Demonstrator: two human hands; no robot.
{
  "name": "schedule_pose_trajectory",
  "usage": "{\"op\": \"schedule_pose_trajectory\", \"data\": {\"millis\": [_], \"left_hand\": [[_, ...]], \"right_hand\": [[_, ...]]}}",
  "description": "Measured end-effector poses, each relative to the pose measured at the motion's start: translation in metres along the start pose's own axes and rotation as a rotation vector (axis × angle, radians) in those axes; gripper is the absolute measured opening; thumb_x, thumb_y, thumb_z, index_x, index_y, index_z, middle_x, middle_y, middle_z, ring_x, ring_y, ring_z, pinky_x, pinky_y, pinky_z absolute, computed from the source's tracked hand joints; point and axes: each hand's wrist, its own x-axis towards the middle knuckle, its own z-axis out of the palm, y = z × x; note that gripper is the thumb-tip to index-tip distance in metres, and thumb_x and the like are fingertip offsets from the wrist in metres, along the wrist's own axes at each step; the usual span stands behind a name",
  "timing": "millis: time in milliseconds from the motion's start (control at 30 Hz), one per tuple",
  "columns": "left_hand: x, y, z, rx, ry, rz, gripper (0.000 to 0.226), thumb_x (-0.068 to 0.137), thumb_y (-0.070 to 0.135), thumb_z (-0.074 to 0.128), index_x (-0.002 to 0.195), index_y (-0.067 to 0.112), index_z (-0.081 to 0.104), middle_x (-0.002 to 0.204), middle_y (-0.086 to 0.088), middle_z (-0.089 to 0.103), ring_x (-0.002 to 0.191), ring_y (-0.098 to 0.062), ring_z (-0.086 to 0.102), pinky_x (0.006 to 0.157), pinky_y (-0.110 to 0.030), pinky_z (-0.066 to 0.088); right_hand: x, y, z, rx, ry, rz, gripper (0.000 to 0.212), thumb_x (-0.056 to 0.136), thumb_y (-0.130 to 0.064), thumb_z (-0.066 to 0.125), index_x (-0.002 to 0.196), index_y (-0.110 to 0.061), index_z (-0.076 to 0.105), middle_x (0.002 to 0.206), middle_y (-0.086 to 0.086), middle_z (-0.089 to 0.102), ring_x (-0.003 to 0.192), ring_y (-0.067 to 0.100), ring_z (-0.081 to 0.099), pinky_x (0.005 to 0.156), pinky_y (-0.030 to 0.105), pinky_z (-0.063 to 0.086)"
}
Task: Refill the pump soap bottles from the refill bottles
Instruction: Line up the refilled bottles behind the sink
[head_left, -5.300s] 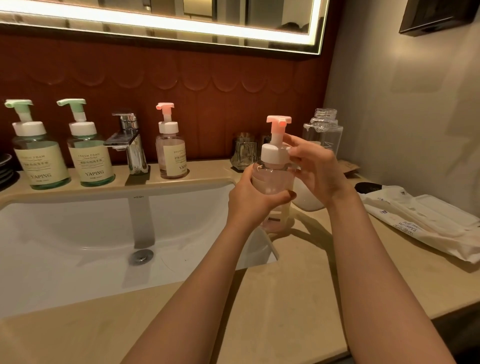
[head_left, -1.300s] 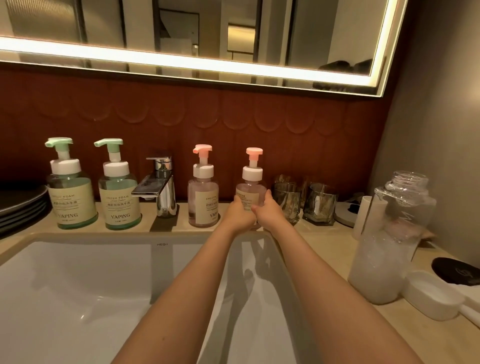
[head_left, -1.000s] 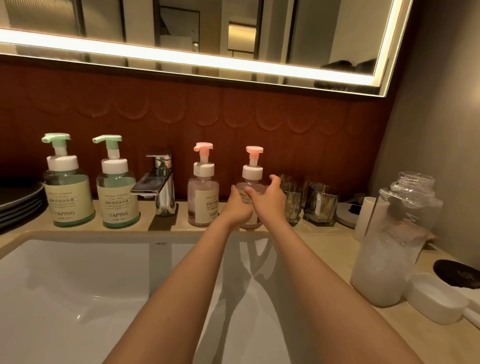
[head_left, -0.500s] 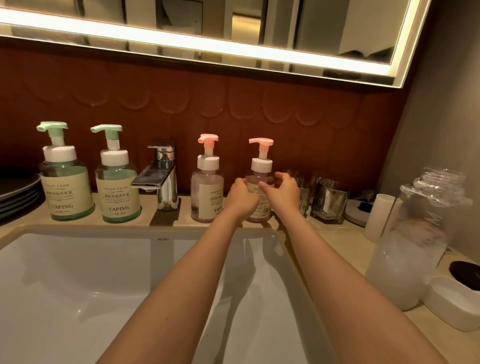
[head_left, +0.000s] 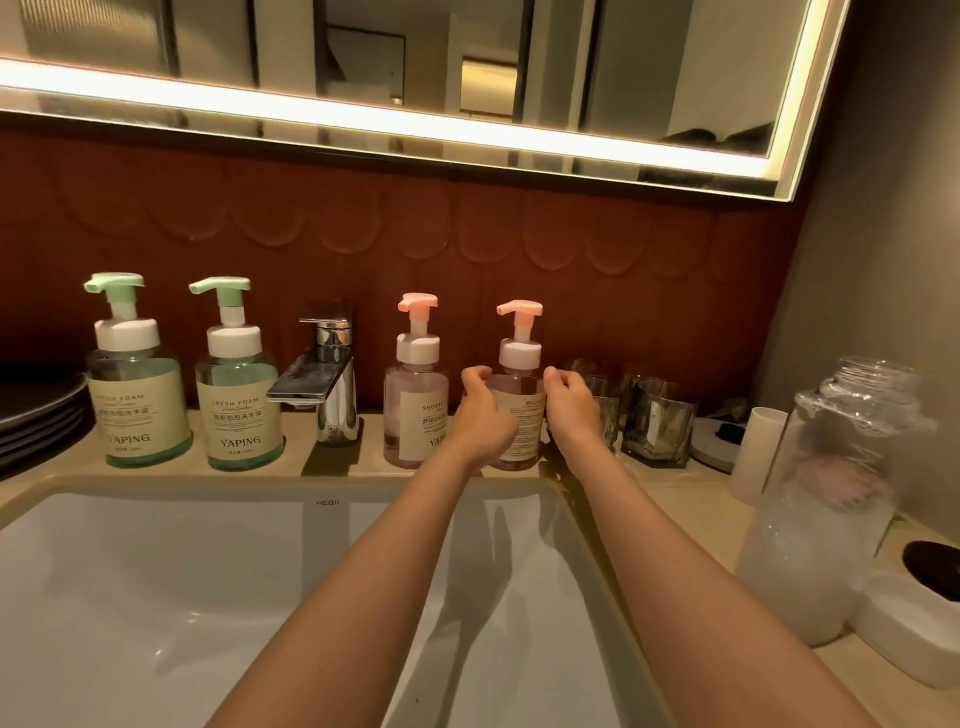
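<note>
Pink-pump bottle (head_left: 519, 410) upright, spout pointing left

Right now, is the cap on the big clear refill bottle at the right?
No, the refill bottle stands with its threaded neck open and no cap on it, while both hands are at a pink pump bottle.

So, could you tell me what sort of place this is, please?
Most likely a bathroom vanity, perhaps in a hotel: a white sink with a chrome tap, a backlit mirror above, and pump soap bottles lined up along the counter.
</note>
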Motion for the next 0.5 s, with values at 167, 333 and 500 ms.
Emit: {"op": "schedule_pose_trajectory", "data": {"millis": [167,333,500], "left_hand": [[0.001,0.001,-0.004,0.063,0.059,0.003,0.069,0.088,-0.002,0.045,0.148,0.011,0.013,0.149,-0.012,0.022,0.135,-0.03,0.03,0.111,-0.042,0.03],[-0.005,-0.003,0.0,0.034,0.047,0.025,0.065,0.085,-0.005,0.048,0.142,0.011,0.021,0.143,-0.009,0.029,0.129,-0.025,0.036,0.106,-0.037,0.035],[-0.011,-0.007,0.007,-0.012,-0.003,0.033,0.073,0.084,-0.005,0.049,0.144,0.014,0.011,0.14,-0.008,0.037,0.126,-0.023,0.041,0.099,-0.036,0.04]], "right_hand": [[-0.001,-0.003,0.007,-0.05,-0.087,-0.008,0.046,0.1,-0.04,0.026,0.136,-0.017,0.043,0.138,0.007,0.045,0.125,0.025,0.044,0.103,0.043,0.036],[-0.001,-0.003,0.004,-0.071,-0.07,0.005,0.048,0.1,-0.039,0.028,0.141,-0.014,0.036,0.142,0.008,0.042,0.13,0.026,0.04,0.103,0.041,0.034],[0.0,-0.003,0.004,-0.067,-0.088,0.024,0.042,0.1,-0.033,0.031,0.135,-0.012,0.037,0.134,0.01,0.047,0.119,0.024,0.046,0.093,0.036,0.039]]}}
